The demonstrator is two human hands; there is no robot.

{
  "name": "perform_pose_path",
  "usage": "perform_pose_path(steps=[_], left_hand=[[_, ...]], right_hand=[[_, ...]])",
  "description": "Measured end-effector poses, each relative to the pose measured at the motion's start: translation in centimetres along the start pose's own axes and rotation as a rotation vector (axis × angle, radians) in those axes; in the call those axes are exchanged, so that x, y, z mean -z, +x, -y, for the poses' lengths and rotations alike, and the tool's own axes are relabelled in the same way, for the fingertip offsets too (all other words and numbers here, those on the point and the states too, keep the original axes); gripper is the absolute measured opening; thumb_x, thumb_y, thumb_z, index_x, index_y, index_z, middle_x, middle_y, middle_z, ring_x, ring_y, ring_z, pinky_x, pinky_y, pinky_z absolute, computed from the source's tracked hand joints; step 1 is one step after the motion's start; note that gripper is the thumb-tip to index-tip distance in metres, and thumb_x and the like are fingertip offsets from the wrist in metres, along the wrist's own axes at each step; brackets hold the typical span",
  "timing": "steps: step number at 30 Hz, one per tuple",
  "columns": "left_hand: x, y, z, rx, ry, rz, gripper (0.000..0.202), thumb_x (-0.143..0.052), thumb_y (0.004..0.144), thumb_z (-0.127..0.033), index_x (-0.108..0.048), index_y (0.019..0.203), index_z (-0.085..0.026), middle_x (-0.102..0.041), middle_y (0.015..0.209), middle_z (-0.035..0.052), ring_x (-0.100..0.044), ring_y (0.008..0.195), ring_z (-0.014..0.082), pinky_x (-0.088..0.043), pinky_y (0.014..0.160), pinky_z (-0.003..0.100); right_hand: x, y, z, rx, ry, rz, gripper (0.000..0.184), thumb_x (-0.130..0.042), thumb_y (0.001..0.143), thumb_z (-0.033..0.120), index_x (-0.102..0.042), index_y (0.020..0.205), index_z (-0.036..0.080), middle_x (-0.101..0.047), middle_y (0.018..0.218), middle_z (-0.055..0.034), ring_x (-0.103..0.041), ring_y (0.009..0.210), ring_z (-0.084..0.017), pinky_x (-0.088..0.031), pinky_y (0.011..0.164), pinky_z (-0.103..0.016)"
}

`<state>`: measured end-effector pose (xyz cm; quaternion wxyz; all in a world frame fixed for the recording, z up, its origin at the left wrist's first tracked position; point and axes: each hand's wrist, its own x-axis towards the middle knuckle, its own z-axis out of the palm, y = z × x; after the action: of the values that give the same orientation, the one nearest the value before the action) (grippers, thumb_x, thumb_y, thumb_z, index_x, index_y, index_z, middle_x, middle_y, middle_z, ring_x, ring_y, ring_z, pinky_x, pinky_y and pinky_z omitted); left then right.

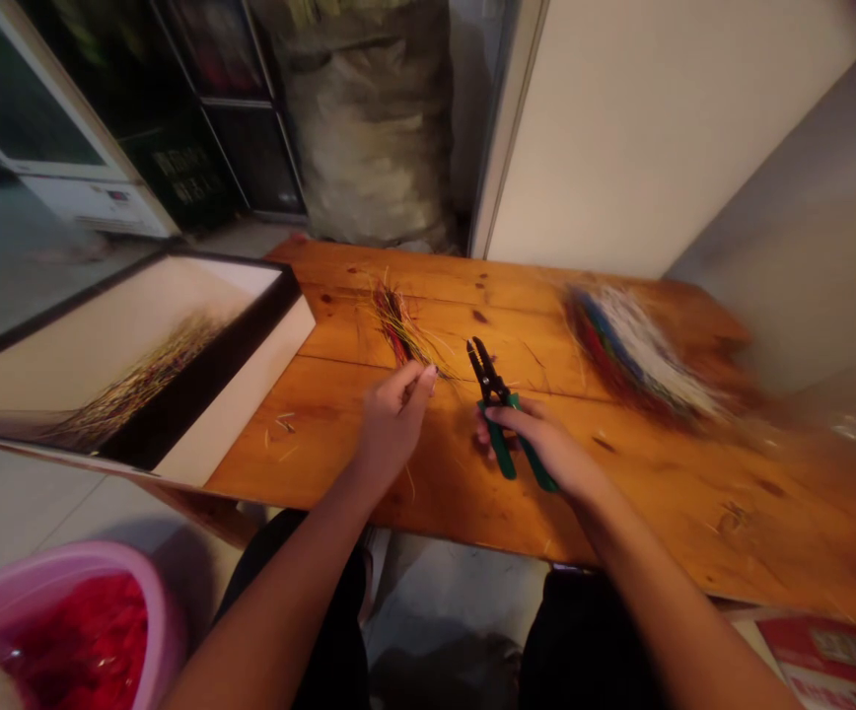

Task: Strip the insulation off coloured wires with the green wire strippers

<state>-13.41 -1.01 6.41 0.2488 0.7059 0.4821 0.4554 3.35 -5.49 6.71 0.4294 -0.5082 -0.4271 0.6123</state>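
The tabletop is knotted wood with a warm, varnished-looking sheen. The hand tool has a dark metal head and smooth green plastic-looking handles. The wire bundle looks thin and plastic-coated. The box appears smooth and matt, like card; the basin is pink plastic. The sack looks creased and rough, the trousers matt black cloth.

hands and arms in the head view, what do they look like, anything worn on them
The left hand and right hand are ungloved, with no watch or bracelet visible. The left forearm and right forearm are bare, no sleeves showing.
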Motion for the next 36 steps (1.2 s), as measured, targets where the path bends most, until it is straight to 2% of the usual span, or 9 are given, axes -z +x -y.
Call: perform_pose_path(steps=[5,17,29,36], left_hand=[[0.03,-0.07,0.11,-0.041,0.016,0.031,0.034,-0.042,0.088,-0.037,-0.043,0.060,-0.017,-0.036,0.052,-0.0050,-0.037,0.051,0.0075,-0.028,0.052,0.022],[0.06,0.08,0.30,0.031,0.011,0.034,0.035,-0.041,0.087,-0.039,-0.044,0.060,-0.017,-0.037,0.053,-0.0043,-0.036,0.052,0.0086,-0.027,0.052,0.023],[0.04,0.02,0.30,-0.018,0.045,0.051,0.035,-0.040,0.087,-0.038,-0.042,0.058,-0.018,-0.036,0.053,-0.0045,-0.036,0.052,0.0087,-0.027,0.053,0.023],[-0.02,0.16,0.29,0.013,0.053,0.039,0.035,-0.041,0.087,-0.038,-0.042,0.058,-0.017,-0.034,0.052,-0.0047,-0.035,0.051,0.0087,-0.026,0.052,0.023]], right_hand=[[0.07,0.20,-0.18,0.007,0.004,0.004,0.026,-0.060,0.067,0.040,-0.056,0.073,0.015,-0.056,0.065,-0.0007,-0.054,0.056,-0.012,-0.042,0.053,-0.025],[-0.01,0.11,0.07,0.022,-0.005,0.011,0.027,-0.061,0.067,0.040,-0.056,0.072,0.015,-0.056,0.065,-0.0015,-0.052,0.055,-0.012,-0.040,0.050,-0.024],[0.14,0.06,0.18,0.022,-0.009,0.010,0.029,-0.061,0.067,0.043,-0.056,0.072,0.015,-0.057,0.066,-0.0021,-0.053,0.057,-0.012,-0.041,0.053,-0.025],[0.17,0.07,0.00,0.023,0.004,0.019,0.029,-0.063,0.067,0.043,-0.056,0.073,0.016,-0.057,0.064,-0.0007,-0.053,0.055,-0.012,-0.040,0.053,-0.025]])
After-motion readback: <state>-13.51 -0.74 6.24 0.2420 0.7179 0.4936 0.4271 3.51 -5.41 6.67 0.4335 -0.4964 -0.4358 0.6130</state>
